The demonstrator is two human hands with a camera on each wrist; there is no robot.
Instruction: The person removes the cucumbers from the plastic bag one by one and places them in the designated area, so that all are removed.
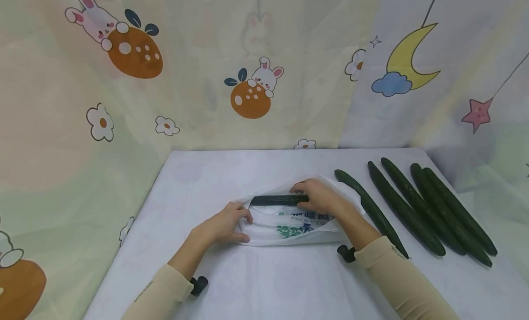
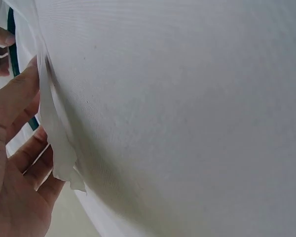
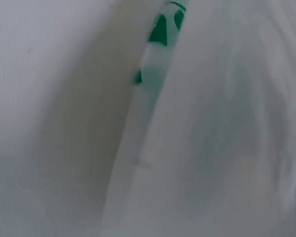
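Observation:
A white plastic bag (image 1: 264, 226) with green and blue print lies across the middle of the table. Inside its open mouth shows a dark green cucumber (image 1: 270, 200), lying level. My right hand (image 1: 318, 197) reaches over the bag and grips this cucumber's right part between thumb and fingers. At the bag's left end my left hand (image 1: 229, 222) holds the edge, thumb low and fingers higher. The left wrist view shows the thin bag edge (image 2: 59, 148) against these fingers. The right wrist view is filled by bag plastic (image 3: 212, 123); the right hand is hidden there.
Several loose cucumbers (image 1: 407, 210) lie slanted on the right of the white-covered table (image 1: 264, 283). The nearest one (image 1: 374, 212) lies beside the bag, its lower part next to my right sleeve. A patterned cloth (image 1: 198, 72) hangs behind the table.

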